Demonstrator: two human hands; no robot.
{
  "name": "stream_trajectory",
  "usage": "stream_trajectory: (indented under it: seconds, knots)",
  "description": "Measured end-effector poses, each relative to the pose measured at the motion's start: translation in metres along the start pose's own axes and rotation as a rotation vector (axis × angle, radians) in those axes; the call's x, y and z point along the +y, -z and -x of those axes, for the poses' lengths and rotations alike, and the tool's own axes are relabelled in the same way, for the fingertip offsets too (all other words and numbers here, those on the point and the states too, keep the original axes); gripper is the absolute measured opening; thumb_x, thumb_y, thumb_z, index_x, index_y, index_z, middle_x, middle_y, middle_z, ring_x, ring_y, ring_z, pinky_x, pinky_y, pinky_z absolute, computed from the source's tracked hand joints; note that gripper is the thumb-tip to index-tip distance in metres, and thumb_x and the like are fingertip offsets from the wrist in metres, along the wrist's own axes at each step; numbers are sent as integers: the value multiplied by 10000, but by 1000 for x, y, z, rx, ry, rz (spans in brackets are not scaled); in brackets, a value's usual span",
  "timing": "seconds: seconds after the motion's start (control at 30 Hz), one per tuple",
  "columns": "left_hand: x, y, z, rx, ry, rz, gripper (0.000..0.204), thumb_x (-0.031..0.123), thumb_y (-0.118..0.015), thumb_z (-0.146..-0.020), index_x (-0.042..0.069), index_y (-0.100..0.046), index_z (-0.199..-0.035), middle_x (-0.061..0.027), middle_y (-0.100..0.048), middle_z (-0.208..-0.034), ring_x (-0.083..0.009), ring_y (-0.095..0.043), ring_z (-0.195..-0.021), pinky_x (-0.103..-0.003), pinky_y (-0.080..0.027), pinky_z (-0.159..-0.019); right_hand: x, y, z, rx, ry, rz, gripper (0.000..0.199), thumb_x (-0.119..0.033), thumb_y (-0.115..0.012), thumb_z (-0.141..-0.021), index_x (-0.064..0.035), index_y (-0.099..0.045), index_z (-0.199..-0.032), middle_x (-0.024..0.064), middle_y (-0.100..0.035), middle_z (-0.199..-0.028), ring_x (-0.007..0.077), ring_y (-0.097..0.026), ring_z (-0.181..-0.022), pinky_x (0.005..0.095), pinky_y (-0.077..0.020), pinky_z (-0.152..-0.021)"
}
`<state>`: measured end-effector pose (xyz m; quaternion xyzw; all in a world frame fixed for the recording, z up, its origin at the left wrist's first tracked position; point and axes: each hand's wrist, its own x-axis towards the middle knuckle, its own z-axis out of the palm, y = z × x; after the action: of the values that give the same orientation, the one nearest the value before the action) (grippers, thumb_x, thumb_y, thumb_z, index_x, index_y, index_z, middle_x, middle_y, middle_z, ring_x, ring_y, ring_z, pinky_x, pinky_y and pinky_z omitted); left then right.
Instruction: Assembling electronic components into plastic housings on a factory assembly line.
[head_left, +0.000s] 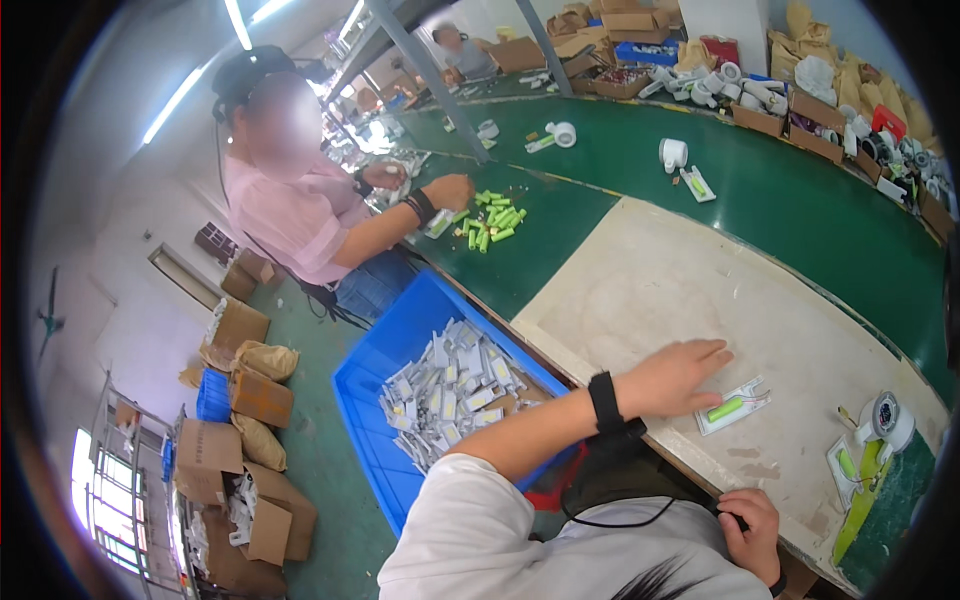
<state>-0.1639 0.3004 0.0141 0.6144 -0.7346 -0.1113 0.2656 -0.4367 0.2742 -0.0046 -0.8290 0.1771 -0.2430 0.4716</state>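
My left hand (682, 378) is stretched over the pale board (640, 290) on the bench, its fingers extended and nothing visible in them. Beside its thumb lies a flat white plastic part (745, 402) with a green cylindrical battery and thin wires. Close to my body, at the bench's front edge, is my right hand (752, 532) with curled fingers; a dark bit shows by them, too hidden to name. On the right of the board stands a round white lamp-like housing (890, 420), next to another white part with a green battery (845, 465).
A blue bin (365, 400) full of white plastic parts stands by my left arm. Further along the bench, a person in pink (300, 215) works beside a pile of green batteries (490, 222). Boxes of white housings (755, 118) line the far side. Cartons (210, 455) stand on the floor.
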Motion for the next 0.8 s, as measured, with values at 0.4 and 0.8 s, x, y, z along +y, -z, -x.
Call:
stream_trajectory:
  seconds: [0.4,0.8]
  knots:
    - [39,-35,1,-57,63,-149,454,245,-643,-725,-2,-500,-1077,-169,-523,-1052,-334,-488,-986,-385,-407,-846,18,12,6,-39,158,-76,100,-25,-628,-657,-12,-618,-755,116,-630,-839,277,-580,-770,343,-451,-711]
    - [61,-57,-15,91,289,55,362,177,-638,-715,37,-568,-1042,-118,-540,-904,-269,-549,-795,-315,-472,-676,18,37,31,212,-156,-349,79,-26,-554,-761,19,-601,-807,120,-597,-842,176,-542,-745,267,-424,-659]
